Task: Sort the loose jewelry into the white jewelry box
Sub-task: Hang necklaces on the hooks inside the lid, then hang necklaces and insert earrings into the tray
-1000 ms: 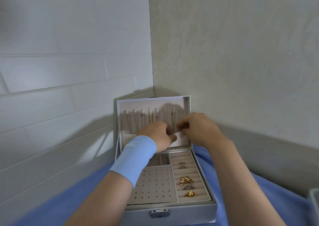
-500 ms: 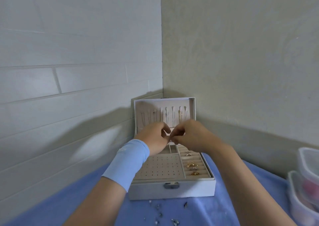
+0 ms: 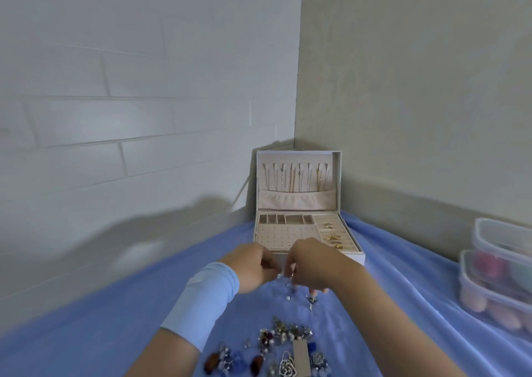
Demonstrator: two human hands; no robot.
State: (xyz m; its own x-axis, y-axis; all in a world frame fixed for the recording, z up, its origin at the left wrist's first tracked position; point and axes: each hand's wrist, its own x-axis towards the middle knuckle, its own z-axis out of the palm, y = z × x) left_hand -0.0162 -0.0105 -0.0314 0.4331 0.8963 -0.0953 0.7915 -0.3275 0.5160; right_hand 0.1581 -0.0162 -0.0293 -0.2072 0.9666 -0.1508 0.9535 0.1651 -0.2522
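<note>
Just in front of the open white jewelry box (image 3: 309, 257), my left hand (image 3: 253, 267) and right hand (image 3: 312, 264) pinch narrow around a small dangling earring (image 3: 289, 288), above the loose jewelry (image 3: 276, 345).

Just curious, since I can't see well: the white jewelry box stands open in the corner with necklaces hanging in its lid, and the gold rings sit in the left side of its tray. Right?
Not quite. The head view shows the white jewelry box open in the corner with necklaces hanging in its lid, but the gold rings sit in the right side of its tray, not the left.
</note>
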